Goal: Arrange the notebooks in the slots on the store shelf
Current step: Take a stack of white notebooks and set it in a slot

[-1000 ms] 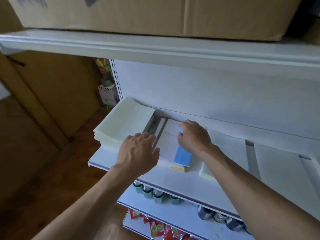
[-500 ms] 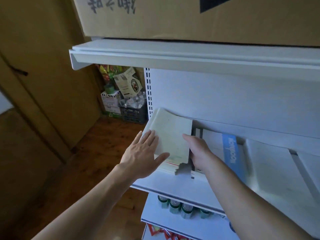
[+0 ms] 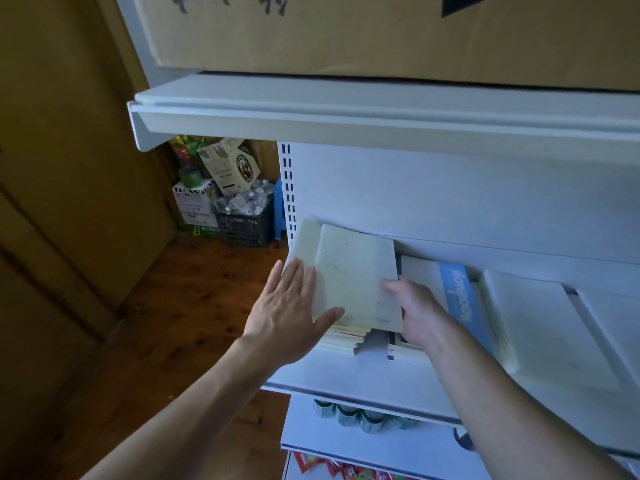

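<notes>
A stack of pale cream notebooks (image 3: 353, 271) lies at the left end of the white store shelf (image 3: 346, 379). My left hand (image 3: 291, 306) lies flat with straight fingers on the stack's left side. My right hand (image 3: 412, 310) grips the right edge of the top cream notebook, thumb on its cover. Right of it lies a white notebook with a blue band (image 3: 457, 296), partly under my right wrist. More white notebooks (image 3: 543, 323) fill the slots further right.
An upper shelf (image 3: 381, 112) with a big cardboard box (image 3: 381, 32) overhangs the work area. Below are cans (image 3: 360, 417) and red snack packets (image 3: 346, 469). A black crate (image 3: 242, 223) and boxes stand on the wooden floor at the left.
The view has shifted left from the blue-banded notebook to the cream stack. My left hand flattened onto the stack, and my right hand took hold of the top cream notebook's right edge.
</notes>
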The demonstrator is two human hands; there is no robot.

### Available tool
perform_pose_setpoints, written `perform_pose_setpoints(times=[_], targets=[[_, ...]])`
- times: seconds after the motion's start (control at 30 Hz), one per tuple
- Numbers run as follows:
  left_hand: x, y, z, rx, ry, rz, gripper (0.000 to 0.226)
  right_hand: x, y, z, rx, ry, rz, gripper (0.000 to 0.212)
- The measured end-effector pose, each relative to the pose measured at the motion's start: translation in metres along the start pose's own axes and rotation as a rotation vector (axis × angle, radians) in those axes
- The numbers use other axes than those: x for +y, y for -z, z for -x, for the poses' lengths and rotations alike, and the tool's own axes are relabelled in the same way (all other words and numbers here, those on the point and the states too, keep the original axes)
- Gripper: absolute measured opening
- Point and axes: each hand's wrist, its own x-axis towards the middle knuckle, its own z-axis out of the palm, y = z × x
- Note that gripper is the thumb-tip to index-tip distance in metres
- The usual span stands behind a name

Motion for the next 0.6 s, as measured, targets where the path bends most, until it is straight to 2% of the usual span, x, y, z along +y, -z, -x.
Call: perform_pose_setpoints(times=[0.1, 0.23, 0.33, 0.4, 0.5, 0.53, 0.6], targets=[[0.009, -0.004, -0.005, 0.018, -0.047, 0.025, 0.092, -0.002, 0.0, 0.002, -0.006, 0.004, 0.007, 0.019], [0.023, -0.007, -0.008, -0.048, -0.072, 0.155, 0.089, -0.006, 0.007, 0.006, 0.034, 0.05, 0.051, 0.018], [0.031, -0.004, -0.017, -0.04, -0.011, 0.424, 0.083, -0.011, 0.014, 0.008, 0.056, 0.109, 0.094, 0.017], [0.031, -0.003, -0.029, -0.018, 0.104, 0.637, 0.074, -0.012, 0.014, 0.009, 0.078, 0.158, 0.133, 0.017], [0.028, 0.007, -0.041, -0.072, 0.233, 0.94, 0.065, -0.012, 0.011, 0.009, 0.114, 0.178, 0.172, 0.016], [0.03, 0.011, -0.041, -0.09, 0.236, 0.912, 0.059, -0.012, 0.01, 0.01, 0.12, 0.178, 0.18, 0.016], [0.035, 0.013, -0.039, -0.094, 0.23, 0.667, 0.057, -0.01, 0.008, 0.011, 0.118, 0.171, 0.187, 0.015]])
